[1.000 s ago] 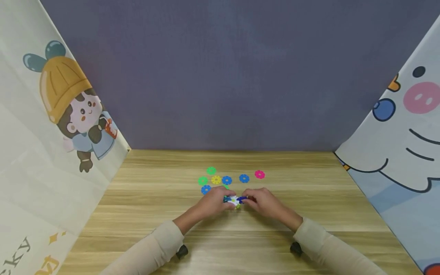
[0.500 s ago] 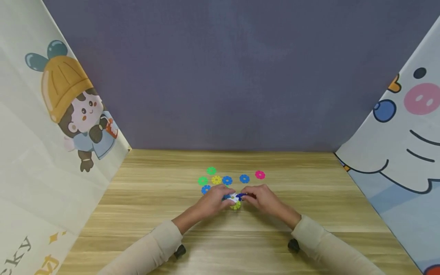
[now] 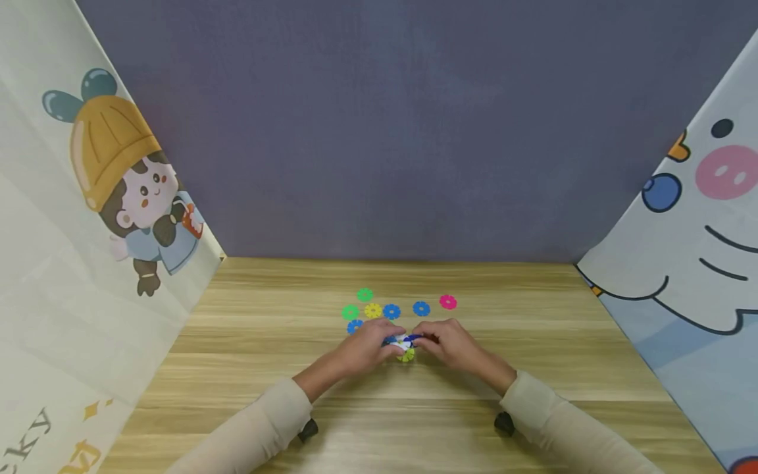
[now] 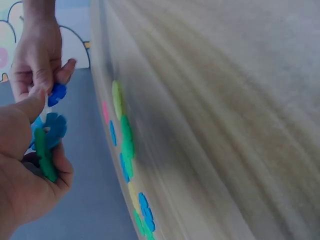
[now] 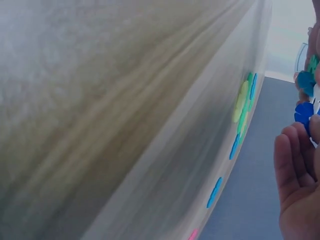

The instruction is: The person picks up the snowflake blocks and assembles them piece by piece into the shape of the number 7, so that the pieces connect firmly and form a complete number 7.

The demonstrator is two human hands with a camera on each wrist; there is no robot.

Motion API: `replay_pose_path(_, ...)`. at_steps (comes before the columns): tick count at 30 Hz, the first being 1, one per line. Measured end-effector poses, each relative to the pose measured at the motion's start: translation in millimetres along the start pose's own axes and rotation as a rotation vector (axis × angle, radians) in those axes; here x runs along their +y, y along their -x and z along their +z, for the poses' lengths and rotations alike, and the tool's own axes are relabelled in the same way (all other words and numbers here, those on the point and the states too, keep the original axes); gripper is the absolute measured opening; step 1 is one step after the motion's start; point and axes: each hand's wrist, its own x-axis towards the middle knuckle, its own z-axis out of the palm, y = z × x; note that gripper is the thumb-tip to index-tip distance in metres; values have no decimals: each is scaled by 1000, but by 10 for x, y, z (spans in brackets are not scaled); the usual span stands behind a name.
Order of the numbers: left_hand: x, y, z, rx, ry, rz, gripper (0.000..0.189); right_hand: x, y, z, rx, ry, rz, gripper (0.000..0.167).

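Observation:
My left hand (image 3: 368, 347) grips a small cluster of notched plastic snowflake discs. It includes a white disc (image 3: 401, 345), a light blue disc (image 4: 56, 128) and a green disc (image 4: 45, 159), slotted together. Opposite it, my right hand (image 3: 453, 343) pinches a dark blue disc (image 4: 58, 94) between thumb and fingers, right at the edge of the white one. In the right wrist view the dark blue disc (image 5: 303, 114) stands just below the cluster. Under the hands, a yellow-green disc (image 3: 406, 356) lies on the table, partly covered from above.
Beyond the hands, loose discs lie flat on the wooden table (image 3: 272, 329): green (image 3: 364, 294), yellow (image 3: 373, 310), several blue (image 3: 421, 309) and one pink (image 3: 448, 301). A grey panel (image 3: 403, 131) rises at the back edge, with printed sheets (image 3: 35, 263) at both sides.
Both hands have shifted slightly away from the body, exposing more of the yellow-green disc. The right hand has edged left with the dark blue disc, closer to the white one.

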Motion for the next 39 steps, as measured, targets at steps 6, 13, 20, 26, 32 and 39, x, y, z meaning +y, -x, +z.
replay_pose_path(6, -8, -11, -20, -28, -13, -4, 40, 6, 6, -10, -53, -7, 75, 4)
replay_pose_path(13, -4, -3, -33, -22, -21, -46, 42, 51, -17, -71, -117, -5, 106, 9)
replay_pose_path(20, -31, 8, -31, -9, -36, -39, 41, 144, 6, -134, -173, -5, 113, 12)
replay_pose_path(26, -48, 23, -25, -14, -32, -48, 42, 273, -10, -178, -154, 14, 106, 11)
replay_pose_path(32, -55, 28, -14, -12, -38, -45, 41, 382, -60, -215, -136, 85, 170, 12)
replay_pose_path(39, -61, 46, -11, -9, -26, -54, 41, 532, -125, -231, -103, 146, 248, 12)
